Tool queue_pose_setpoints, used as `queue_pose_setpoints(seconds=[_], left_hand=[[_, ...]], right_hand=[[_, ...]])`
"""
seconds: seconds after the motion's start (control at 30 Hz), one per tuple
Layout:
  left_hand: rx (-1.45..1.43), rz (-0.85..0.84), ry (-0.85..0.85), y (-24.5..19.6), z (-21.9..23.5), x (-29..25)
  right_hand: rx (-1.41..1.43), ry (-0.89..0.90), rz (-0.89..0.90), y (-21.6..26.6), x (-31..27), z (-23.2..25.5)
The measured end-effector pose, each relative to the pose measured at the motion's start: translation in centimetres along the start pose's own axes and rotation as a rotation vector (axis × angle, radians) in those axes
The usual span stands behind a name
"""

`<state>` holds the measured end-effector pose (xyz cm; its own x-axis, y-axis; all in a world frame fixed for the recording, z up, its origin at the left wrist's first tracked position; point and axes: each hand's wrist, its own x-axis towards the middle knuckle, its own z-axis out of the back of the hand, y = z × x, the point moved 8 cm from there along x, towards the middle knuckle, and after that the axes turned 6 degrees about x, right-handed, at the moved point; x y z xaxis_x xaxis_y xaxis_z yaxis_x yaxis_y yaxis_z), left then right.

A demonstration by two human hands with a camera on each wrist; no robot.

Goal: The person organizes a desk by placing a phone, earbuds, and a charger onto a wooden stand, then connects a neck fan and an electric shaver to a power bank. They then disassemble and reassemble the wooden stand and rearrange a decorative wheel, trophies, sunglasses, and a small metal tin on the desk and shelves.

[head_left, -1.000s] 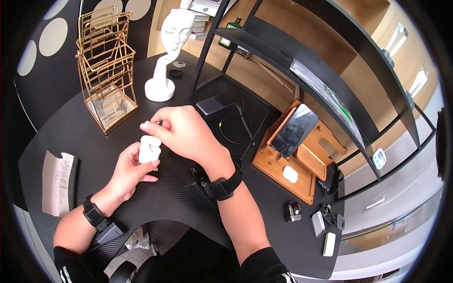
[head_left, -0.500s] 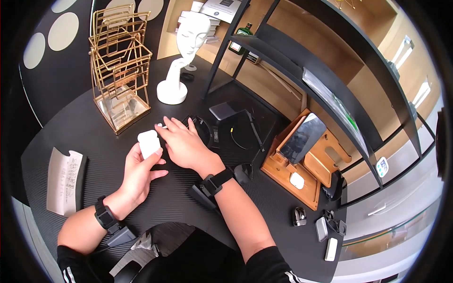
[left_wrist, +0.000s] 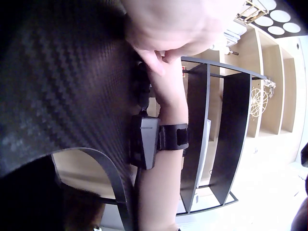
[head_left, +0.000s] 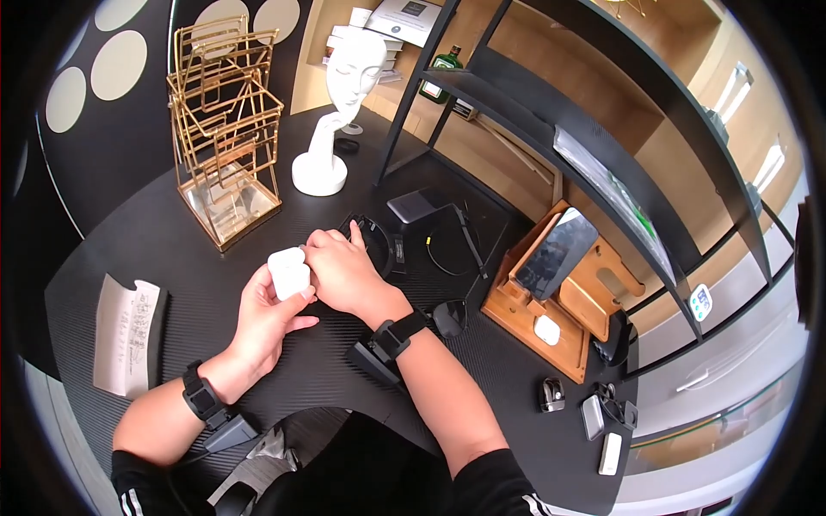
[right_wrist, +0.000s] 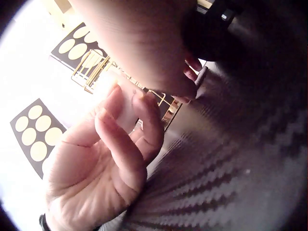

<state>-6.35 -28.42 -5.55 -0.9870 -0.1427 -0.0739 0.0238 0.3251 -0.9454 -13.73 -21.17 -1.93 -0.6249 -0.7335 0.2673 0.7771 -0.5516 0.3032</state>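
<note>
A small white case [head_left: 290,275] is pinched between the thumb and fingers of my left hand [head_left: 262,320]. My right hand [head_left: 342,271] is against the case's right side, its fingertips partly hidden; whether it holds anything I cannot tell. In the right wrist view the left hand [right_wrist: 103,163] grips the pale case [right_wrist: 127,103], with the right hand [right_wrist: 139,43] close above it. The left wrist view shows the left hand [left_wrist: 178,24] in front of the right forearm, and the case is hidden there.
Behind the hands stand a gold wire rack [head_left: 228,206] and a white face sculpture [head_left: 320,175]. A black headset-like object [head_left: 379,245], sunglasses [head_left: 449,319] and a wooden stand [head_left: 538,331] with a phone [head_left: 557,255] lie rightward. A curved paper-lined tray [head_left: 129,340] is at left.
The case, upright and open-lidded a second ago, now looks closed. My right hand has come down from above it to its right side. The head view has shifted a little.
</note>
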Motion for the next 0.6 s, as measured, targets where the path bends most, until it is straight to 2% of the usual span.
queue_pose_setpoints(seconds=[0.33,0.6], left_hand=[[-0.014,0.01,0.025,0.62,0.13,0.2],[-0.002,0.002,0.041,0.68,0.05,0.25]], right_hand=[[0.052,-0.038,-0.012,-0.26,-0.13,0.2],[0.171,0.012,-0.033,-0.56,-0.2,0.37]])
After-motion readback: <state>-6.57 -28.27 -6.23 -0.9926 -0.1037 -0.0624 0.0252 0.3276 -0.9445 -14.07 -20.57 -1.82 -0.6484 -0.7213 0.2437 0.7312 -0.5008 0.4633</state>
